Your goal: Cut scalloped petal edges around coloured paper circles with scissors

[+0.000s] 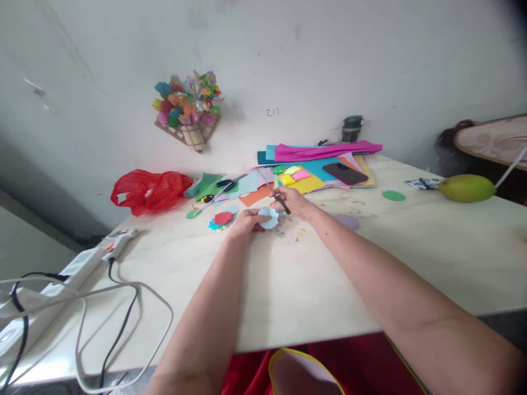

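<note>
My left hand point(248, 221) is closed on a pale blue paper flower point(269, 218) with a scalloped edge, its thumb lying over the near side. Just to the right, my right hand point(291, 200) grips a slim tool point(281, 203) with a dark handle and a thin, light shaft pointing up and left; its exact kind is unclear. Beside my left hand lie a red scalloped paper piece point(223, 218) and a blue scalloped piece point(214, 225) partly under it. Small coloured paper scraps point(300, 237) are scattered below my hands.
Behind are black-handled scissors point(224, 184), an orange sheet point(257, 195), a phone point(345, 173) and a magenta sheet point(325, 151). A red plastic bag point(150, 191) sits left. Cables and a power strip point(80, 264) occupy the near left; a green-yellow fruit point(466, 188) lies right.
</note>
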A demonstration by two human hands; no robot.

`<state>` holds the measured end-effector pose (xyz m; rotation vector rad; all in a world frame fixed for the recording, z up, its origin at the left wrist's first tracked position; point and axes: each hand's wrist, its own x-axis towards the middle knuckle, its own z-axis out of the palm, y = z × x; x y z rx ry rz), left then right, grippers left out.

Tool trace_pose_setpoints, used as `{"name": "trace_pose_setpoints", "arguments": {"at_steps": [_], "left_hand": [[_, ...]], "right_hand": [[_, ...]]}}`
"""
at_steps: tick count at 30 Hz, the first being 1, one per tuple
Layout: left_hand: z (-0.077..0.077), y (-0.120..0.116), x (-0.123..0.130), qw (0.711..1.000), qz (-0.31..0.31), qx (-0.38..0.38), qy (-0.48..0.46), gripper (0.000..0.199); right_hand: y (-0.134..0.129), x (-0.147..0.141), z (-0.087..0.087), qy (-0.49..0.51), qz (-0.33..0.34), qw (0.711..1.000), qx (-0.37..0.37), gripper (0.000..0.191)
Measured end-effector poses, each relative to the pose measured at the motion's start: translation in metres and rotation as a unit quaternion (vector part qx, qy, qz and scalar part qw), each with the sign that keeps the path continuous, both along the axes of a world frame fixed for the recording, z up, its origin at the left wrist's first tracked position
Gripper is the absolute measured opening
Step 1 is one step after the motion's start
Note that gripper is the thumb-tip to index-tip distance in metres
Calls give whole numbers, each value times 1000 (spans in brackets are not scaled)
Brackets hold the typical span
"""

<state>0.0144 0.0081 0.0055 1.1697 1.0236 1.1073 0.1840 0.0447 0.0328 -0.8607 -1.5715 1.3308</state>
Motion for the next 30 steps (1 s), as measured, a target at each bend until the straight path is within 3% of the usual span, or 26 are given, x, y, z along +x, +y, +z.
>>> {"name": "trace_pose_setpoints", "arguments": {"at_steps": [7,14,20,30], "left_hand": [[-1,2,-3,996,53,50,-55,24],[7,0,1,986,117,64,-104,24],[6,1,-2,977,144,80,-137,30],[4,4,-4,964,148,71,-210,29]], "right_hand": [[-6,-4,3,10,-42,998,-37,28],[-7,-2,5,-2,-23,998,-57,29],[-1,10,0,-14,43,998,-34,32],[3,17,-1,-180,163,970,9,36]]}}
